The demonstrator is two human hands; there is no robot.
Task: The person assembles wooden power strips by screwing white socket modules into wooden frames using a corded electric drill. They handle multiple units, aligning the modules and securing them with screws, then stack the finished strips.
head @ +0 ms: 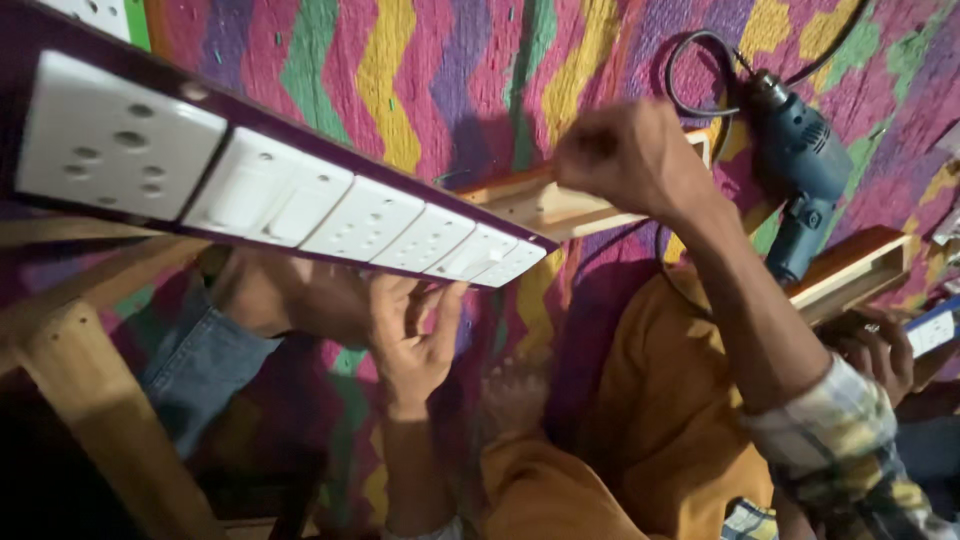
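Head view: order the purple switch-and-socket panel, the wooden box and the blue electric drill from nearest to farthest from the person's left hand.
From the left hand:
1. Purple switch-and-socket panel: just above the hand, fingertips at its lower edge.
2. Wooden box: up and to the right, beside the raised right fist.
3. Blue electric drill: far right, lying on the zigzag mat.

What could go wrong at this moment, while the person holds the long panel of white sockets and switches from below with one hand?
1. The left hand supports only the near end of the purple switch panel from underneath, so the long panel might tilt or slip.
2. The right hand is a closed fist over the wooden piece; what it grips is hidden, and a slip could hit the left fingers.
3. The blue drill and its cord lie close behind the arm and might snag.
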